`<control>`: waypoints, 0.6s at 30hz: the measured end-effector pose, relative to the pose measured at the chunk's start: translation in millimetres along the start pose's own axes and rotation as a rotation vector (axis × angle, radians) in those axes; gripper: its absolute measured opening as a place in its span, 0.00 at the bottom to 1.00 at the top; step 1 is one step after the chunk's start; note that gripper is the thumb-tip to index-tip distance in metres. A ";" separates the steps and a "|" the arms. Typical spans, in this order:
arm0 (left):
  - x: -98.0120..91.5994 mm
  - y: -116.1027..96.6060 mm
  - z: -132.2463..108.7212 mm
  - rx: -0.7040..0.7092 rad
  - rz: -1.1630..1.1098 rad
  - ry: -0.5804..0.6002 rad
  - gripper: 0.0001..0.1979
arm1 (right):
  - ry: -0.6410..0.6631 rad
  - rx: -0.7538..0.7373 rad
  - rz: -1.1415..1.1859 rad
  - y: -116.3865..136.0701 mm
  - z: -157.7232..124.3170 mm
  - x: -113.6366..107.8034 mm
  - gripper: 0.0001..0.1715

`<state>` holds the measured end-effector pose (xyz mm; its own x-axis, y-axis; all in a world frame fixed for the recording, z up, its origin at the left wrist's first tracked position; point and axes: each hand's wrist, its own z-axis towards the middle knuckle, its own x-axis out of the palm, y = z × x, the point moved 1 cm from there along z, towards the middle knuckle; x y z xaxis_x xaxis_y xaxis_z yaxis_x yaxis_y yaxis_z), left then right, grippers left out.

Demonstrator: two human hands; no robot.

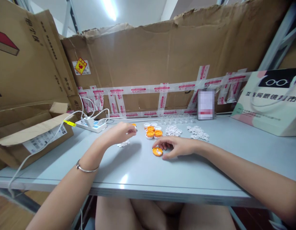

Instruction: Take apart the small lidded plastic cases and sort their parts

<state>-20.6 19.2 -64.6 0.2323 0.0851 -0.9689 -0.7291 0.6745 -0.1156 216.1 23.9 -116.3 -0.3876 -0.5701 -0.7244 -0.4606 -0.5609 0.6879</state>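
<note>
My left hand (122, 132) hangs over the table left of centre, its fingers bent together; whether anything is between them is hidden. Below it lies a small pile of white pieces (123, 144), and an orange part (134, 126) shows just behind its fingers. On the right, my right hand (173, 147) rests with thumb and fingers apart around an orange round cap (158, 151) with a small white piece in it. Behind that cap stand several orange caps (150, 134) and white caps (153, 124), some stacked.
Two piles of flat white pieces (173, 131) (198, 133) lie right of the caps, with clear round containers (178, 119) behind. A power strip (91, 125) and open carton (35, 137) stand left; a blurred-out upright card (206, 104) and paper bag (270, 102) right.
</note>
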 end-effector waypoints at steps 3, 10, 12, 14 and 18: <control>15.0 -26.8 6.1 0.244 -0.138 -0.052 0.09 | -0.004 -0.037 0.015 -2.9 1.2 1.1 0.21; 49.2 -47.1 16.5 0.451 -0.235 -0.012 0.07 | -0.035 -0.078 0.185 -9.9 8.5 6.5 0.18; 51.7 -44.9 18.9 0.454 -0.216 -0.015 0.07 | -0.041 -0.078 0.207 -10.6 10.0 6.9 0.18; 52.6 -43.2 21.0 0.481 -0.182 -0.019 0.07 | -0.044 -0.075 0.227 -10.4 11.0 7.0 0.18; 54.5 -42.2 22.5 0.567 -0.065 -0.058 0.09 | -0.049 -0.051 0.232 -8.2 10.9 6.6 0.18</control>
<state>37.3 11.9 -107.6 0.3115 0.0597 -0.9484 -0.2566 0.9662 -0.0234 208.7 31.3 -127.2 -0.5172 -0.6580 -0.5473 -0.3139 -0.4490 0.8366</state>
